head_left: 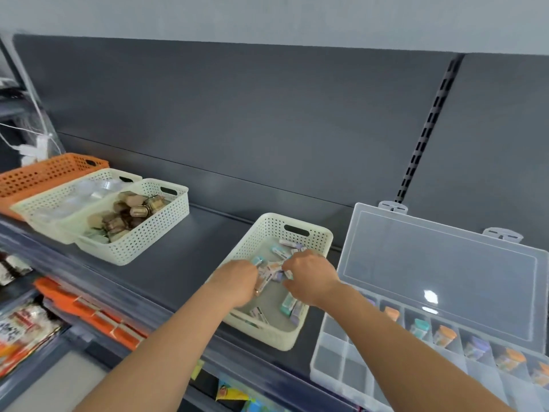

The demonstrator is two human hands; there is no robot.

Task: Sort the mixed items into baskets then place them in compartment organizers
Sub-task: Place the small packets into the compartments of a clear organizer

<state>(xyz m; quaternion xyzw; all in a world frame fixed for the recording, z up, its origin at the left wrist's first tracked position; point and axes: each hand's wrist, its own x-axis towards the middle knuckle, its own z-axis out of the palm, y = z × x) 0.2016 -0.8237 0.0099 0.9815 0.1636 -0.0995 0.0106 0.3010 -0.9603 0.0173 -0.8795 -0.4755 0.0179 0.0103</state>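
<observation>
1 wide-angle head view looks forward and down along a dark shelf [184, 263], close above the cream basket [267, 337].

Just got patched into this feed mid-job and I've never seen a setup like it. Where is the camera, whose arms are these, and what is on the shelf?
There is one picture, from a camera worn on a person's head, looking down. No machine: the left hand and right hand are bare, both gripping small packets inside a cream basket on the dark shelf. To the right lies a clear organizer with its lid open, some compartments filled. Further left stand a basket of brown items, a basket of clear pieces and an orange basket.
</observation>
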